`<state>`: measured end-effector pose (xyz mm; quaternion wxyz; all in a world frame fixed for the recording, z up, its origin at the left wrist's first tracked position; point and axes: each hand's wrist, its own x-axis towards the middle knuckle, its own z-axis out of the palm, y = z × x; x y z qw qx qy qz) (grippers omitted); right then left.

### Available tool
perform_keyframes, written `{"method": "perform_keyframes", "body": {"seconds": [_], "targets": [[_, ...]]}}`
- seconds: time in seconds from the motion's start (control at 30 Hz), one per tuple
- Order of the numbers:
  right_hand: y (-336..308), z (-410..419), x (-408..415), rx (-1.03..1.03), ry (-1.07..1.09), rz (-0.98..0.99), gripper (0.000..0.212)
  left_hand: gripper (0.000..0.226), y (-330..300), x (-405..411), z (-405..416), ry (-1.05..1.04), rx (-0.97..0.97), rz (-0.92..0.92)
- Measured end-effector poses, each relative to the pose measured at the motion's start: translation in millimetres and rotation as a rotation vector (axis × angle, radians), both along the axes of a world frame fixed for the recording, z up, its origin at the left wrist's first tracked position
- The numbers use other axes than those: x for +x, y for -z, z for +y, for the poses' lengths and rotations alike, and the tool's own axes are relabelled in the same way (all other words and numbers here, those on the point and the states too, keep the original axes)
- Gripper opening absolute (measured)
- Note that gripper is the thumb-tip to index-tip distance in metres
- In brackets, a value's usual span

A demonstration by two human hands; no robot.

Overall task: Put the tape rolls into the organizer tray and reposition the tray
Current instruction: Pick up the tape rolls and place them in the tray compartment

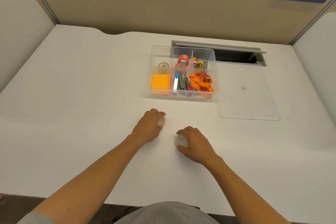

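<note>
A clear plastic organizer tray (217, 71) stands at the back middle of the white desk. Inside it lie a clear tape roll (163, 66) and two pink tape rolls (183, 59), beside orange sticky notes, a stapler, pens and an orange lanyard. In front of the tray, my left hand (148, 127) curls over a small clear tape roll (162, 121) resting on the desk. My right hand (195, 143) grips another clear tape roll (181, 141), also on the desk surface. Both rolls are partly hidden by my fingers.
The tray's clear lid (249, 107) lies flat on the desk to the right of the tray. A grey cable hatch (236, 54) sits open behind the tray. A small scrap (243, 88) lies on the lid. Partition walls enclose the desk.
</note>
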<state>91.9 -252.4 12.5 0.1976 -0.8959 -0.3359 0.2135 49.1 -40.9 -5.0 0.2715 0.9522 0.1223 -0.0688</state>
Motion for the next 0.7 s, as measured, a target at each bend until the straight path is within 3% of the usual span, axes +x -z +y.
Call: {"method": "perform_keyframes", "body": {"seconds": [0.4,0.7], "targets": [[-46,61,90,0.361,0.183,-0.035,0.046,0.048,-51,52,37,-0.068,-0.077,-0.275],[-60,108,170,0.39,0.196,-0.198,0.045,0.052,-75,162,81,-0.166,0.012,-0.265]]}}
